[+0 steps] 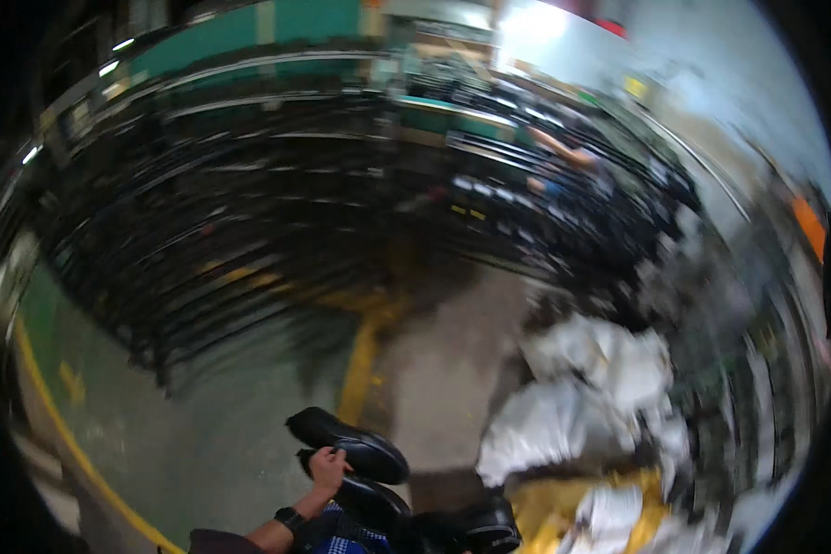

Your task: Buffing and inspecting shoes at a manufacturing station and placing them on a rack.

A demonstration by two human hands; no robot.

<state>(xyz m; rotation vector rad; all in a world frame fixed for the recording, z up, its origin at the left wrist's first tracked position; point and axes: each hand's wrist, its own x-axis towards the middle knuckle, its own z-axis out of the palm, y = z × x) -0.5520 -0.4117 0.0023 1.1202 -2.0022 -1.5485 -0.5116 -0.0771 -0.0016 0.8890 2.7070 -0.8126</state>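
My left hand [327,471], with a dark watch on its wrist, reaches in from the lower edge. Its fingers are closed on a pair of glossy black shoes: the upper shoe [351,446] lies just beyond the fingers, and the lower shoe [371,499] is beside the palm. More black footwear [489,528] shows to the right at the lower edge, partly cut off. Blue checked cloth [346,534] lies beneath the shoes. My right hand does not show. The picture is smeared by motion, so the exact grip is hard to make out.
Long dark metal racks [277,185] stretch across the left and middle. White sacks [572,406] and a yellow sack [549,508] lie at right. Another person's arm [568,148] shows among black goods at the back. Yellow lines [360,365] mark the floor.
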